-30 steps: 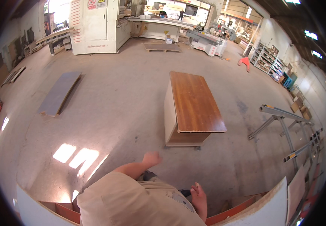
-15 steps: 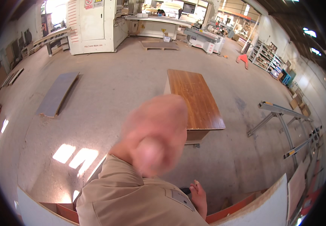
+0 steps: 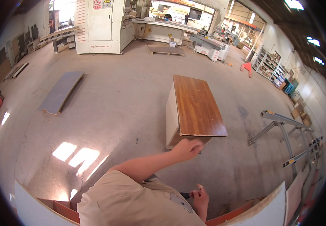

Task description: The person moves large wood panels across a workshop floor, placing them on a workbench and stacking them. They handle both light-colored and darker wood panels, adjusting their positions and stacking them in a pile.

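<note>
1. Left hand [image 3: 186, 148], centre of the frame, is stretched forward on a bare forearm, fingers curled loosely, holding nothing. It overlaps the near lower corner of the cabinet [image 3: 193, 109]; whether it touches cannot be told.
2. Right hand [image 3: 200, 196], lower centre, is drawn close to the body, fingers pinched narrow around a small dark thing too tiny to identify.
3. The cabinet stands on the floor [image 3: 114, 109] just above the left hand — a wood-grain top panel over pale sides. It looks stiff, heavy and smooth-faced; judged best gripped under the overhanging top edge or at a corner.
4. Outward: a grey board [image 3: 61, 92] lies upper left, a metal frame [image 3: 283, 132] sits right, white panels [image 3: 261, 209] run along the bottom edge.
</note>
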Tool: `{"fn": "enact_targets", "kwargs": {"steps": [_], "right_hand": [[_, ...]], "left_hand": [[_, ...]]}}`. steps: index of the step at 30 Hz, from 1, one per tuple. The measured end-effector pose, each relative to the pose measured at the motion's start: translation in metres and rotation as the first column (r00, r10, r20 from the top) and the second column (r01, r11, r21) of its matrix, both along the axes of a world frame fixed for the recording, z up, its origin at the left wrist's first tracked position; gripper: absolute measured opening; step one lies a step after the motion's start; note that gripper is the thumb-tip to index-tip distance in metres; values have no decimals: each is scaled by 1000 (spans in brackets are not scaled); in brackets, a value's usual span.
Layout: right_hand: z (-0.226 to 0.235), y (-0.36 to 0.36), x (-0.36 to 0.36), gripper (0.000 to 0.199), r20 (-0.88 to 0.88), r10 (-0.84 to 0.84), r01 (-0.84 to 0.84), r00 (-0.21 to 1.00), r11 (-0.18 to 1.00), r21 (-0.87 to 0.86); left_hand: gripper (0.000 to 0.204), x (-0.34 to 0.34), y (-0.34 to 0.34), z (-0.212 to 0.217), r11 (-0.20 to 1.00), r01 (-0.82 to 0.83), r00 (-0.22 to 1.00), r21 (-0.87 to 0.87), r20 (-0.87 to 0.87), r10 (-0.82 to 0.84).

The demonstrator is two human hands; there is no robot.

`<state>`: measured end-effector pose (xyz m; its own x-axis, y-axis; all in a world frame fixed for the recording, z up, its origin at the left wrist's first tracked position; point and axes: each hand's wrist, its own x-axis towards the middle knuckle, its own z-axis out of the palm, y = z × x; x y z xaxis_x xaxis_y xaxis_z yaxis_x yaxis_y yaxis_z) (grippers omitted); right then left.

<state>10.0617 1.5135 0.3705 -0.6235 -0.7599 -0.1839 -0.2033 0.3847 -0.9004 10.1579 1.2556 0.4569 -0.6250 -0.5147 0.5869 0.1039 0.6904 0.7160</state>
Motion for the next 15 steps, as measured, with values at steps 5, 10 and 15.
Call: {"fn": "enact_targets", "kwargs": {"steps": [5,10,15], "right_hand": [[23,1,2,21,232,-252,281,939,954,-101],[25,3,0,19,339,-198,300,920,911,-283],[14,2,-4,19,286,-245,318,926,916,-244]], "left_hand": [[32,36,-18,-192,993,88,613,73,782,-112],[30,119,-34,-275,909,-322,433,266,895,-109],[29,150,-48,-286,902,-366,231,228,962,-149]]}}
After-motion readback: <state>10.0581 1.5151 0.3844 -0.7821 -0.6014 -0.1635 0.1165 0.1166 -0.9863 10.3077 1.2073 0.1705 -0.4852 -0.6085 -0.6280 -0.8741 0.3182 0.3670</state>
